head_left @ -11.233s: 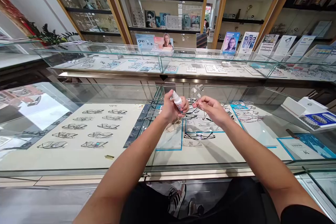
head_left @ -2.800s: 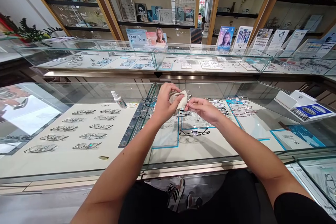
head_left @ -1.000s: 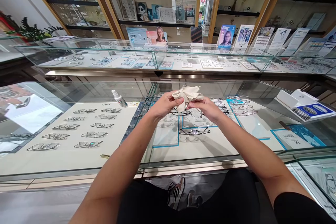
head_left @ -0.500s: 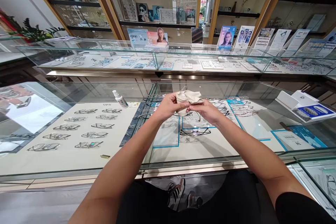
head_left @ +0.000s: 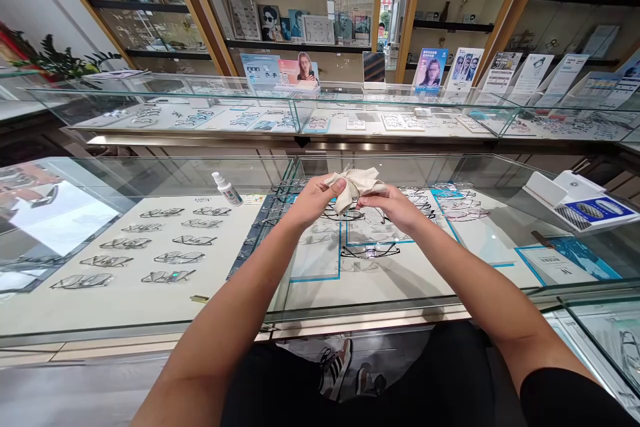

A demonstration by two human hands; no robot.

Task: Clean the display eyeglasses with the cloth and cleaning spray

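Observation:
A crumpled cream cleaning cloth point(head_left: 361, 181) is held up over the glass display counter, between my two hands. My left hand point(head_left: 316, 201) pinches its left side, thumb on top and fingers behind. On the other side, my right hand point(head_left: 393, 207) is closed at the cloth's lower right edge. Thin wire-like parts show by the cloth and under the right fingers; whether they belong to eyeglasses in my grip or to frames behind, I cannot tell. Below my hands, a dark pair of eyeglasses point(head_left: 370, 251) lies inside the case.
A white spray bottle point(head_left: 227, 189) stands left of my hands. An open white box point(head_left: 580, 200) with a blue panel sits on the right. Several eyeglasses point(head_left: 180, 257) are laid in rows in the case. Another glass counter point(head_left: 300, 140) with leaflets stands beyond.
The cloth has shifted and refolded between my fingers, with my left thumb now higher on it. My left hand has moved slightly left; both hands stay over the counter.

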